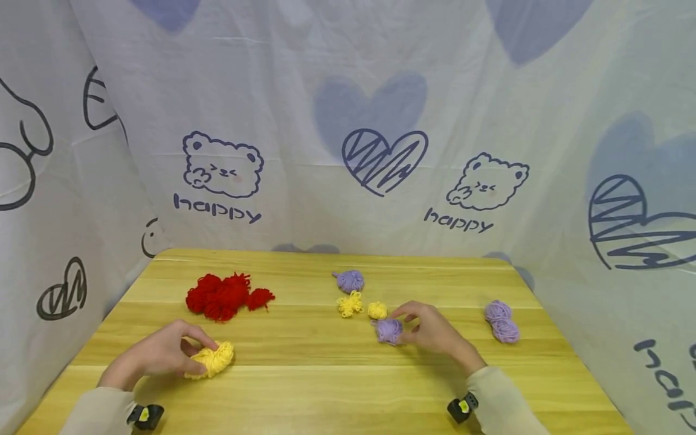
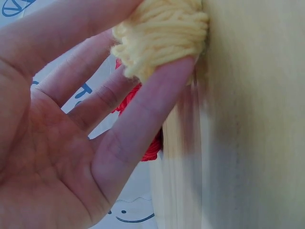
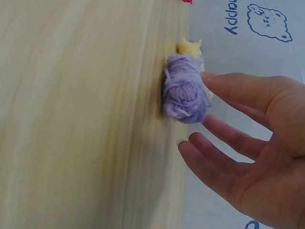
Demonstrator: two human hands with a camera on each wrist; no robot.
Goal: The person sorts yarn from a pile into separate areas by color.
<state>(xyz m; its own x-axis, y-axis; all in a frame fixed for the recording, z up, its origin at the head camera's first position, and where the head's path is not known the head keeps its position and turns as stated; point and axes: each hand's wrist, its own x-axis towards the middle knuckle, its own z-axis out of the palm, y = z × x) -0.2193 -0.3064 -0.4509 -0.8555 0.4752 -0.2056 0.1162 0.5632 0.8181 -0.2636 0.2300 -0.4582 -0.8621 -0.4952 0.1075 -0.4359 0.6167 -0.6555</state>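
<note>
My left hand point(image 1: 163, 352) pinches a yellow yarn ball point(image 1: 216, 360) between thumb and fingers at the front left of the table. In the left wrist view the yellow strands point(image 2: 162, 36) sit between the fingertips, low over the wood. My right hand point(image 1: 431, 329) is beside a purple yarn ball point(image 1: 389, 331) near the middle. Its fingers are loosely bent and spread, with fingertips right at the ball's edge. The right wrist view shows this purple ball point(image 3: 185, 90) resting on the table, in front of the palm and not enclosed by the hand.
Several red yarn balls point(image 1: 220, 297) lie clustered at the back left. Beyond the right hand's ball are a small yellow ball point(image 1: 377, 310), a looser yellow bundle point(image 1: 350, 304) and another purple ball point(image 1: 350, 281). Two purple balls point(image 1: 501, 321) touch at the right. Printed cloth hangs behind the table.
</note>
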